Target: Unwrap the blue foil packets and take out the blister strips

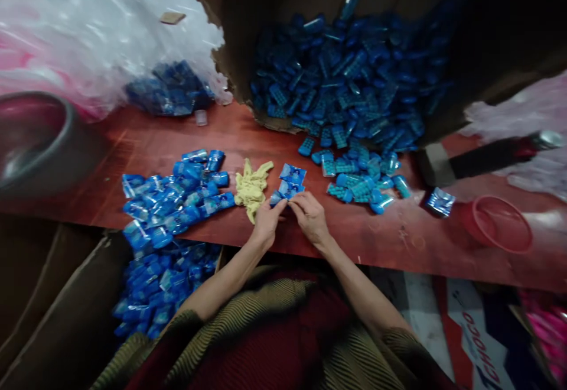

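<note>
My left hand and my right hand meet near the table's front edge, fingertips pinched together. A small blue printed plastic sleeve shows at my left fingertips, and the fingers of my right hand pinch its other side; its far details are blurred. Just beyond my fingers lie flat blue printed sleeves. A crumpled pale yellow glove rests left of them. Further left spreads a pile of blue-wrapped pieces. On the right are loose blue capped tubes with small round pieces inside.
A torn cardboard box full of blue tubes stands at the back. A grey bucket is at left, a red plastic cup and a dark-handled tool at right. More wrapped pieces lie below the red table.
</note>
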Demonstrator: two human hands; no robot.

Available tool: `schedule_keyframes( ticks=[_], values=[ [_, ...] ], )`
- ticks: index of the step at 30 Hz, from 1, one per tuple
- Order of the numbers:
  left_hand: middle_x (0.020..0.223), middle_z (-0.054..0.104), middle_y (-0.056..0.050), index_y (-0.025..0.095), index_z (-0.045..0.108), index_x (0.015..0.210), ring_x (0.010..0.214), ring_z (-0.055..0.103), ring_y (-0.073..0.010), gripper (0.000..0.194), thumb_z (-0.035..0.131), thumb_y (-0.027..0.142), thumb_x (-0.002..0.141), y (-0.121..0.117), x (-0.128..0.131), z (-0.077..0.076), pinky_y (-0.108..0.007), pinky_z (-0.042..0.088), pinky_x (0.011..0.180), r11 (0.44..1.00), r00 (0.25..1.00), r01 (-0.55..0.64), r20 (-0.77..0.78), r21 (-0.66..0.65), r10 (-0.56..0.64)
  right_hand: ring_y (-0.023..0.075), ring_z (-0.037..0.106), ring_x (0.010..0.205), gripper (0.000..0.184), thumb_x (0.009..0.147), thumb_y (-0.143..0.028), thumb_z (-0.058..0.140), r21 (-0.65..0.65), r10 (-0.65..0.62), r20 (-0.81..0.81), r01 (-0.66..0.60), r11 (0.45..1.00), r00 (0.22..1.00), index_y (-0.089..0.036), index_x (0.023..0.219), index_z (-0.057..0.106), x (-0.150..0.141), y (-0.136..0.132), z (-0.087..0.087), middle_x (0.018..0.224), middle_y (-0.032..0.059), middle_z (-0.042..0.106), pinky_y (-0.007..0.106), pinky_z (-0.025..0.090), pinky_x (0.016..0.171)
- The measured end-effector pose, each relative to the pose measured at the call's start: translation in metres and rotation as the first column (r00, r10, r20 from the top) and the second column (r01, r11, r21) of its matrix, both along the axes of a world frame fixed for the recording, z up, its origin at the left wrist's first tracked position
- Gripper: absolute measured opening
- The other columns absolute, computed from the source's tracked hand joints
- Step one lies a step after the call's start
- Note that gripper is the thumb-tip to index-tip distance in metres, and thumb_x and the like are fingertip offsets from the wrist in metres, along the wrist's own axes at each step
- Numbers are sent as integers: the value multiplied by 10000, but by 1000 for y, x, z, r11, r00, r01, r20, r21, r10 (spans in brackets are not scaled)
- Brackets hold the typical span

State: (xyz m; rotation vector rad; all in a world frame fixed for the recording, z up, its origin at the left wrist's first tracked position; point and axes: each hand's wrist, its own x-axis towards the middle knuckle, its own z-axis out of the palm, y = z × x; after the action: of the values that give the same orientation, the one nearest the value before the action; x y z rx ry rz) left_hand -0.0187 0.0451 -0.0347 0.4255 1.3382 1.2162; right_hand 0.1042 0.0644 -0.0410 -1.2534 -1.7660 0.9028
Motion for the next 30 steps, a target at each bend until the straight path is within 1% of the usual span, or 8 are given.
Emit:
schedule_keyframes(
  ticks=[2, 5, 8, 13, 18, 23, 27, 30],
  values=[
    [680, 638, -6, 130, 605, 766, 563, 573, -94, 353, 771, 360, 556, 1, 0, 1, -180, 433, 499, 1000, 998, -29, 51, 3, 28, 169, 562, 843, 161, 813, -332, 570, -161, -42, -149, 17, 987, 988, -210, 895, 637, -4, -1, 0, 927, 47, 608, 332, 448, 824],
    [645, 636, 4, 128, 609, 752, 531, 566, -98, 355, 778, 347, 530, 1, 0, 2, -192, 427, 484, 1000, 997, -21, 75, 8, 20, 108, 513, 651, 239, 701, -365, 641, -447, -166, -350, -9, 894, 922, -179, 847, 608, -5, 5, -3, 771, -5, 589, 249, 441, 638],
    [608, 621, 9, 117, 610, 715, 509, 546, -89, 321, 774, 327, 536, 1, 0, 1, -192, 417, 480, 999, 999, -33, 16, 41, 32, 70, 400, 527, 230, 681, -379, 625, -557, -201, -437, -88, 826, 877, -164, 664, 546, -7, 8, -5, 570, -51, 486, 208, 354, 522],
    [575, 605, 23, 115, 598, 700, 454, 505, -69, 321, 782, 299, 512, 4, 3, -1, -191, 401, 459, 997, 997, -67, 53, 47, 64, 66, 371, 501, 234, 713, -379, 570, -557, -272, -448, -28, 830, 852, -177, 634, 481, -16, 3, -9, 559, -57, 460, 205, 318, 487],
    [561, 597, 30, 117, 579, 655, 447, 499, -60, 325, 788, 290, 477, 6, 6, 3, -175, 391, 442, 993, 991, -114, 70, 38, 111, 79, 390, 529, 243, 756, -389, 507, -500, -282, -355, 73, 863, 891, -188, 631, 455, -25, -3, -16, 568, -58, 446, 205, 330, 496],
    [503, 568, 43, 124, 574, 648, 388, 463, -63, 329, 789, 288, 461, 7, 12, 4, -178, 365, 394, 991, 988, -135, 78, 1, 135, 85, 413, 544, 257, 796, -383, 464, -438, -334, -279, 190, 879, 901, -195, 625, 426, -31, -8, -13, 571, -57, 455, 211, 347, 523],
    [423, 489, 69, 140, 525, 601, 364, 437, -60, 314, 787, 275, 494, 7, 14, 7, -181, 379, 405, 991, 986, -134, 101, -21, 135, 88, 458, 509, 278, 811, -416, 468, -464, -324, -347, 138, 875, 880, -205, 640, 407, -30, -9, -10, 564, -60, 470, 203, 361, 483],
    [395, 442, 79, 146, 502, 589, 370, 442, -64, 330, 796, 279, 516, 6, 11, 10, -181, 396, 415, 996, 983, -75, 165, -49, 82, 85, 453, 488, 312, 809, -442, 480, -457, -286, -377, 91, 885, 881, -205, 624, 397, -24, -9, -6, 546, -62, 448, 198, 356, 466]
  ],
)
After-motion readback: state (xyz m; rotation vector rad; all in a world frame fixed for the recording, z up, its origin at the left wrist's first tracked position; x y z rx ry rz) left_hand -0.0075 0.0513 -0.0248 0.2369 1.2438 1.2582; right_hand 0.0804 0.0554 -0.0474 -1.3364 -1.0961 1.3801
